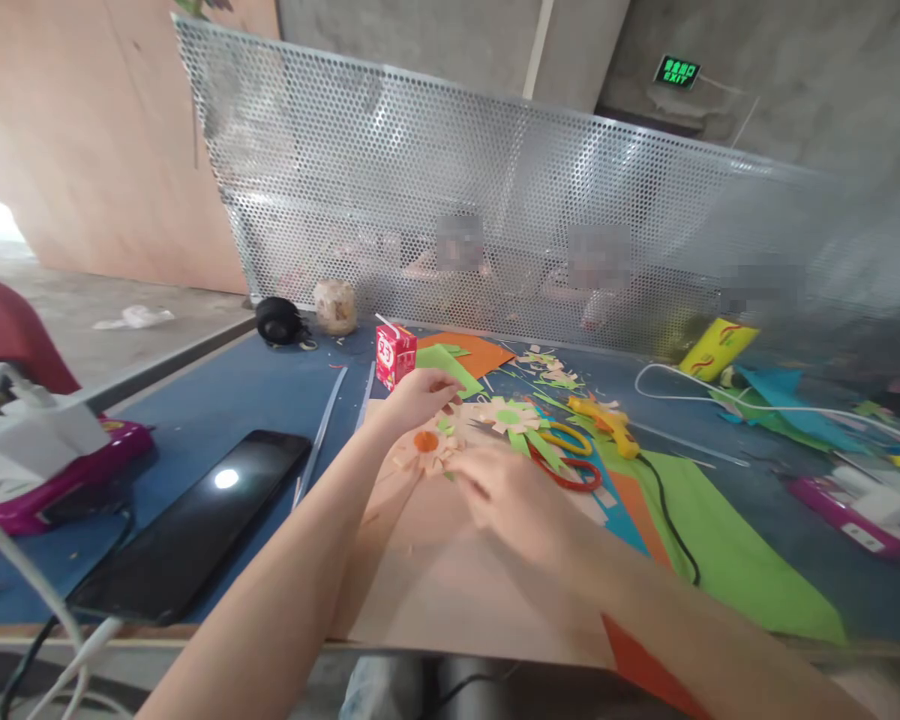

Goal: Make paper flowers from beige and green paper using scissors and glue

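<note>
A pale paper flower (425, 441) with an orange centre lies on the light paper sheet (450, 570). Over its far side reaches my left hand (422, 398), its fingers bent loosely and a little apart, with nothing visible in them. My right hand (506, 492) is at the flower's right edge, fingers drawn together; whatever they hold is hidden or too small to name. Just beyond sits a second paper flower (507, 414) with a green centre and green leaves. Scissors with red and yellow handles (570, 474) lie right of my right hand.
A yellow glue gun (607, 424) with a black cord rests at the right on coloured paper. A red drink carton (395, 355) stands behind my left hand. A phone (195, 525) and a power strip (82, 465) are at left. A perforated metal screen (420, 170) borders the back.
</note>
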Tool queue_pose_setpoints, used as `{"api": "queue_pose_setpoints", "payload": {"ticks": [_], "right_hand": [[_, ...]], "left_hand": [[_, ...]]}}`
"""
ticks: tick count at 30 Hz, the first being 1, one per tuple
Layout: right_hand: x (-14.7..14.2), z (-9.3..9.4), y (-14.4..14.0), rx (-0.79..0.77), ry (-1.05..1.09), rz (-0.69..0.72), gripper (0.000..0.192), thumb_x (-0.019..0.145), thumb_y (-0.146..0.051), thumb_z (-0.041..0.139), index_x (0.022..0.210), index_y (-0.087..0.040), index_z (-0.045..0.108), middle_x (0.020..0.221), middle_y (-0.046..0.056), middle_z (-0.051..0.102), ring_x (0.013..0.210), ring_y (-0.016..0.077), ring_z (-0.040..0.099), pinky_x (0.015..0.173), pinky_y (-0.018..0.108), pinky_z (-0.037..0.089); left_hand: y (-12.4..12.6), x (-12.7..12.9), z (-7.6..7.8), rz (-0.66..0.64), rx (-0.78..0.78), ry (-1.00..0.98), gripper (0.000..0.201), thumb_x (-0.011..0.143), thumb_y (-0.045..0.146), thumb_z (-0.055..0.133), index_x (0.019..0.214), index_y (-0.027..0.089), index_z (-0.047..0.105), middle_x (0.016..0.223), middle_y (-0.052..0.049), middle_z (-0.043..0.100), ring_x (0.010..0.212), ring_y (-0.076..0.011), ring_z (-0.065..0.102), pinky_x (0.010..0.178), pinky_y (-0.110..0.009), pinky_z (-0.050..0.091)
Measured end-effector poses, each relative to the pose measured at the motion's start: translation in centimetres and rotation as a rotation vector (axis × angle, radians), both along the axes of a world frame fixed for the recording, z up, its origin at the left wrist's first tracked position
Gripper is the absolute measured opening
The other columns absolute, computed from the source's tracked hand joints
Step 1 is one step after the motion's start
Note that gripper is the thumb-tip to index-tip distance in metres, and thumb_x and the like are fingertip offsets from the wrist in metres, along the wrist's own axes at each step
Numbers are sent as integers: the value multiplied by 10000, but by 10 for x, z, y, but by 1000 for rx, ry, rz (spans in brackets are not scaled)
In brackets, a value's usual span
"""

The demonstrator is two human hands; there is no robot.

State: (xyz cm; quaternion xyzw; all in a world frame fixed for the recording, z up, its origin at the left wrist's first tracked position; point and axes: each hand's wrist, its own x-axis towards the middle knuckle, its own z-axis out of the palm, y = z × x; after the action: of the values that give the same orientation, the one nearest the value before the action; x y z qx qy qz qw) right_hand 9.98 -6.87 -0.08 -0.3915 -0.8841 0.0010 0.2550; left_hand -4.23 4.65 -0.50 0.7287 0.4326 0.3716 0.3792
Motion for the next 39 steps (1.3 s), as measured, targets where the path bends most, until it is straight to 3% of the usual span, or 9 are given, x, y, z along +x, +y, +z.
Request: {"api": "queue_pose_setpoints", "payload": {"ticks": [3,8,13,16,21,23,27,31,39], "right_hand": [[23,6,35,-214,302,-119,208,734,-77,470,861,-179,600,837,41,653,745,144,601,685,285,479],[47,-6,69,-592,745,-44,135,718,-153,522,850,-140,542,901,80,628,807,154,617,692,293,504],[54,-10,65,-611,798,-15,149,708,-276,586,772,-148,545,818,58,638,783,155,619,769,323,470],[61,-7,66,-590,911,-26,197,705,-316,595,642,-172,476,645,-1,607,622,128,603,631,277,475],[73,-7,73,-669,1063,68,309,679,-245,614,555,-192,336,453,-73,486,417,68,463,443,198,369],[75,-7,74,-773,1120,124,291,669,-235,622,575,-193,350,461,-73,499,412,71,458,423,196,356],[76,-4,73,-902,1228,242,281,660,-228,644,609,-191,370,509,-57,546,441,82,492,423,200,363],[81,-2,75,-935,1306,299,220,678,-238,646,654,-181,435,571,-40,572,486,77,511,452,200,388],[84,-3,77,-995,1405,405,125,709,-251,616,662,-149,563,574,-33,561,466,54,498,450,182,390]], "left_hand": [[1,-1,-1,-28,20,52,206,688,275,523,819,160,633,723,-61,654,591,-159,589,544,-278,441],[0,-1,-3,-25,85,116,236,629,241,575,847,172,636,749,-56,658,655,-179,595,575,-279,446],[-10,3,5,-25,104,285,243,638,258,559,855,179,631,772,-47,655,682,-175,591,608,-274,444],[-24,7,24,-33,179,474,265,654,308,555,870,172,625,770,-40,641,705,-169,582,627,-264,438],[-75,0,44,131,290,742,238,736,296,469,908,207,607,800,-29,653,688,-179,588,582,-275,435],[-102,-11,34,168,323,799,287,731,388,495,935,222,608,844,-34,659,729,-203,600,611,-299,455],[-144,-35,-11,87,427,703,392,732,419,525,1098,280,540,992,-7,650,876,-167,603,750,-254,474],[-159,-47,-45,242,572,637,280,739,396,535,960,250,628,883,-18,681,828,-159,620,706,-214,491],[-171,-39,-53,385,535,498,197,740,393,529,836,266,645,864,4,674,776,-134,630,686,-166,490]]}}
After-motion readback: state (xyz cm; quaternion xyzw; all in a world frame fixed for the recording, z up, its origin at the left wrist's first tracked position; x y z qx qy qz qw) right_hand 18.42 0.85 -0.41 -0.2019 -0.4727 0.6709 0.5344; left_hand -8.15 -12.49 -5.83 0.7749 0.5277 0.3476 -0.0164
